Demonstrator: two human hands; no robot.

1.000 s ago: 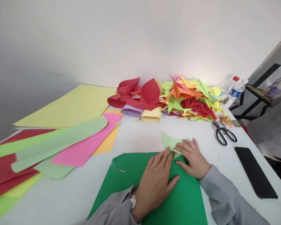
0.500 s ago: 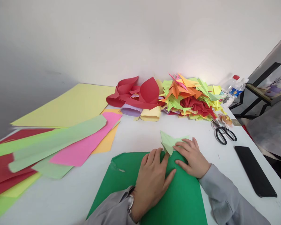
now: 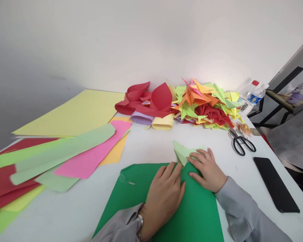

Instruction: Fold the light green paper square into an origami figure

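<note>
A small, folded light green paper point(image 3: 182, 152) lies on the white table point(image 3: 151, 144) at the far edge of a big dark green sheet point(image 3: 192, 215). My right hand point(image 3: 207, 169) lies flat with its fingers stretched out, pressing the folded paper's right part. My left hand point(image 3: 164, 196) rests flat on the dark green sheet, fingers together, its fingertips just short of the folded paper's near corner. Both sleeves are grey, and a watch shows at the left wrist.
Loose coloured sheets and strips point(image 3: 65, 148) cover the left of the table. A heap of folded paper shapes point(image 3: 204, 104) and curled red, purple and yellow rolls point(image 3: 151, 104) sits at the back. Black scissors point(image 3: 241, 144), a phone point(image 3: 276, 184) and bottles point(image 3: 251, 94) lie right.
My left hand has slid back from the folded paper toward me and its thumb has drawn in. The right hand has stayed on the paper.
</note>
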